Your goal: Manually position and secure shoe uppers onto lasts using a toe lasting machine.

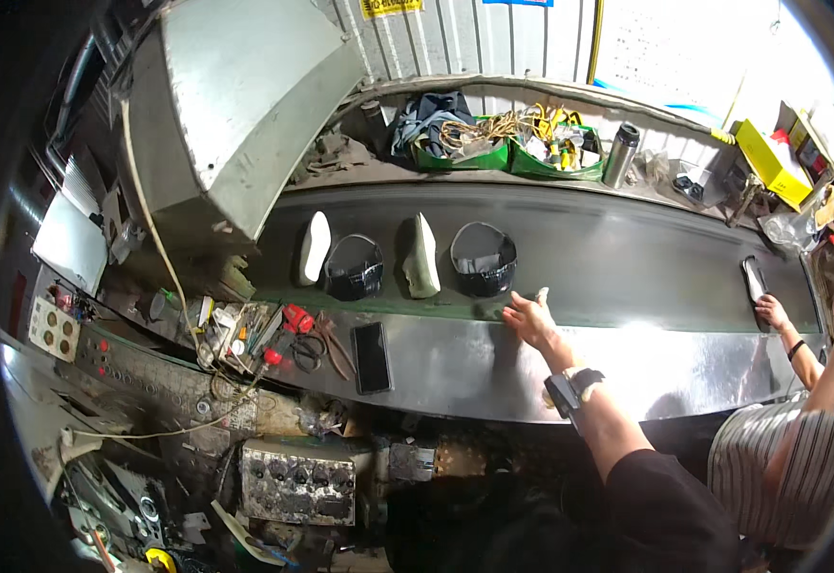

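Note:
My right hand (534, 320) reaches over the near edge of the dark conveyor belt (608, 248). Its fingers are apart and hold nothing. Just beyond and left of it sits a shiny black rounded piece with an open top (484, 260). A second black piece of this kind (355, 267) lies farther left. Between the two is a pale, shoe-shaped form (422, 256), and another white one (315, 248) lies at the left end of the row. A dark band with a device (574, 390) is around my right wrist. My left hand is out of view.
A metal ledge (493, 372) fronts the belt, with a black phone (372, 358) and pliers (335, 346). A co-worker's hand (772, 312) holds a dark-and-white shoe-like piece (753, 279). Green bins (558, 172) and a steel flask (622, 155) stand behind. A metal hood (245, 95) rises left.

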`<state>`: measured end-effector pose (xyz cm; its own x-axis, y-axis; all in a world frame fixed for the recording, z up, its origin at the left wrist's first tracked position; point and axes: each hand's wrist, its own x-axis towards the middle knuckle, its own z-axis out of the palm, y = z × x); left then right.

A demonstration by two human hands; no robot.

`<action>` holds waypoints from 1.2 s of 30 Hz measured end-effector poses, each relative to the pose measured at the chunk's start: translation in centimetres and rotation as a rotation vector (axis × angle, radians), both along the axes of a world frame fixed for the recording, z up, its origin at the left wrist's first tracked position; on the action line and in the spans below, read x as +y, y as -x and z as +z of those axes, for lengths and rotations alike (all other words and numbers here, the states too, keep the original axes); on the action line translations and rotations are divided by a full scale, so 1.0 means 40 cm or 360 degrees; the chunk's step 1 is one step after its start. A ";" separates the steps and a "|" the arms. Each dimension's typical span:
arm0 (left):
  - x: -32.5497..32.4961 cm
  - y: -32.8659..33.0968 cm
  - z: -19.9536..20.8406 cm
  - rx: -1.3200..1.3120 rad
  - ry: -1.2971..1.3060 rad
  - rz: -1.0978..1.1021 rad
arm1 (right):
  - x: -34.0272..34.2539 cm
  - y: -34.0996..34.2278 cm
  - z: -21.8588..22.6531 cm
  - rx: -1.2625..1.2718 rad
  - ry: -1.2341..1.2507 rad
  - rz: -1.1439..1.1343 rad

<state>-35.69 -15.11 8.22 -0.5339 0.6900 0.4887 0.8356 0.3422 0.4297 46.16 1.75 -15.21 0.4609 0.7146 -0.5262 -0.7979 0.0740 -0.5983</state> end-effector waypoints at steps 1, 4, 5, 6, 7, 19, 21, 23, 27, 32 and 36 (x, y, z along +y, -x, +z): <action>0.014 -0.009 -0.002 0.0162 -0.0007 0.0082 | 0.034 -0.012 -0.021 0.0041 0.0073 0.0015; 0.038 -0.058 -0.007 0.0633 -0.0032 0.0356 | 0.117 -0.014 -0.026 0.0083 0.0173 -0.0075; 0.044 -0.072 -0.010 0.0786 -0.0036 0.0448 | 0.139 -0.013 -0.029 0.0052 0.0210 -0.0106; 0.047 -0.077 -0.003 0.0947 -0.0040 0.0542 | 0.161 0.005 -0.019 0.0007 0.0263 -0.0123; 0.058 -0.079 0.006 0.1104 -0.0048 0.0629 | 0.187 0.027 0.000 0.0035 0.0304 -0.0205; 0.632 -0.990 -0.363 -0.1158 0.0544 -0.2017 | -0.193 0.063 0.192 0.0331 -0.0154 0.0013; 0.684 -1.184 -0.395 -0.1176 0.0709 -0.2126 | -0.297 0.125 0.200 0.0416 -0.0223 -0.0053; 0.781 -1.322 -0.485 -0.1251 0.0879 -0.2116 | -0.392 0.180 0.225 0.0575 -0.0156 -0.0200; 0.947 -1.581 -0.610 -0.0893 0.0942 -0.1816 | -0.557 0.253 0.200 0.0314 -0.0157 -0.0268; 0.980 -1.725 -0.670 -0.0553 0.1176 -0.1367 | -0.633 0.314 0.242 0.0285 -0.0087 -0.0388; 0.950 -1.711 -0.635 -0.0362 0.1203 -0.1452 | -0.657 0.328 0.245 0.0246 -0.0001 -0.0499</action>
